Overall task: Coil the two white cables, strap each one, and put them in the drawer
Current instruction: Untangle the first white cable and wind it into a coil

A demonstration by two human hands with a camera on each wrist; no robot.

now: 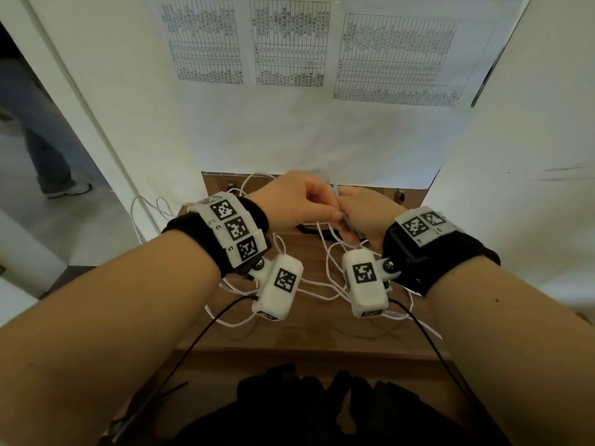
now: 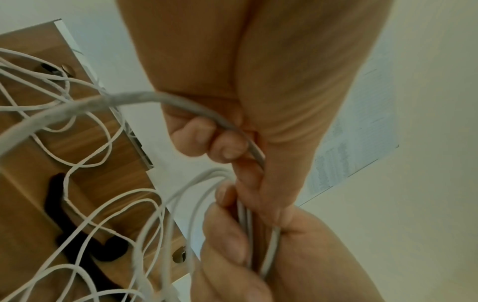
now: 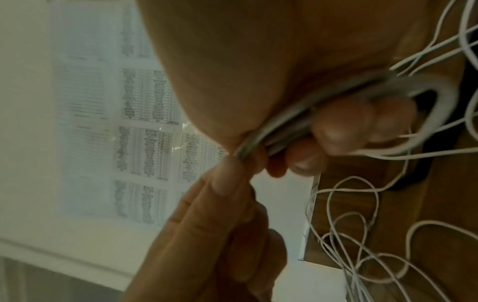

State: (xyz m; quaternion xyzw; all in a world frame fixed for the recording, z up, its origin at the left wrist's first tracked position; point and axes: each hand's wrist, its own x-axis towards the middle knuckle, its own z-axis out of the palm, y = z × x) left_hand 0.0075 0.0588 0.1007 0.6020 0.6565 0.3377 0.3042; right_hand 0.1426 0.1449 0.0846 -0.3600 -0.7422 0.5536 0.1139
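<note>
Our right hand [image 1: 363, 217] has its grip clenched around a bundle of gathered loops of white cable [image 3: 297, 114], the strands running side by side between palm and curled fingers [image 3: 336, 126]. Our left hand [image 1: 299, 201] meets it fingertip to fingertip above the desk [image 1: 309, 336], its fingers [image 2: 204, 134] curled over a single strand of the same cable [image 2: 124, 98] that arcs away from the grip. In the left wrist view, the right hand's thumb [image 2: 227, 235] presses the loops against the palm. Below both hands, the rest of the white cable [image 1: 322, 291] lies loose in tangled curves across the wooden desk; we cannot tell where one cable ends and the other begins. A black strap [image 1: 309, 228] lies on the wood under the hands, partly crossed by the white strands. Behind the desk, printed sheets of tables [image 1: 289, 43] hang on the white wall, and a dark bundle [image 1: 322, 407] sits at the near edge.
</note>
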